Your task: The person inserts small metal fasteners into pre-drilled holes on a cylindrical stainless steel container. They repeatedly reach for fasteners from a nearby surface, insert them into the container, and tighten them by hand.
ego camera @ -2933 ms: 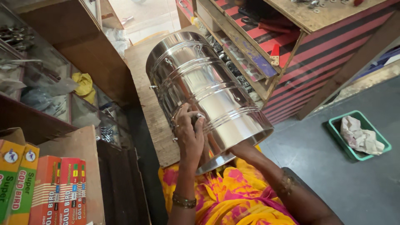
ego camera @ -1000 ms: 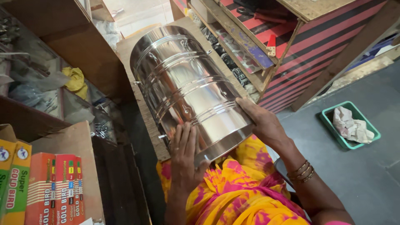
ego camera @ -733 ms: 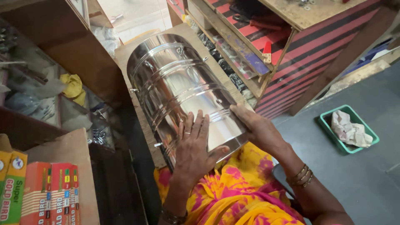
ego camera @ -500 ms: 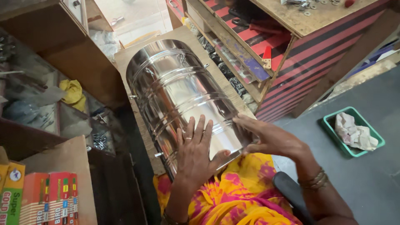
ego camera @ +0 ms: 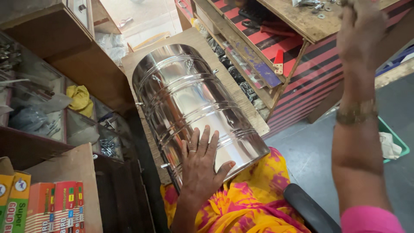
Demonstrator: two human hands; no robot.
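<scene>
Fingers (ego camera: pixel 202 144) of the left hand (ego camera: pixel 200 168) are spread wide and lie flat on the steel drum (ego camera: pixel 194 103), close to its near end, with the thumb pointing toward the rim. This hand presses on the metal; it does not pinch or close around anything. On one finger a ring is visible. The right hand (ego camera: pixel 361 26) is lifted high, well apart from the drum, near the top of the striped desk (ego camera: pixel 297 21); its fingers look curled, but if they hold something small I cannot tell, because the hand is blurred.

The drum is a tall shiny cylinder with ribbed bands. It lies on its side, the near end resting on the person's lap over the yellow and pink cloth (ego camera: pixel 246 203), the far end on a wooden board (ego camera: pixel 202 43).

As I judge it, the drum is already laid down and kept steady by one hand, and no tool touches it yet, so the work on its surface seems not begun.

To the left, a shelf (ego camera: pixel 47 129) carries bags of small hardware. Washers (ego camera: pixel 319 8) lie on the desk.
</scene>
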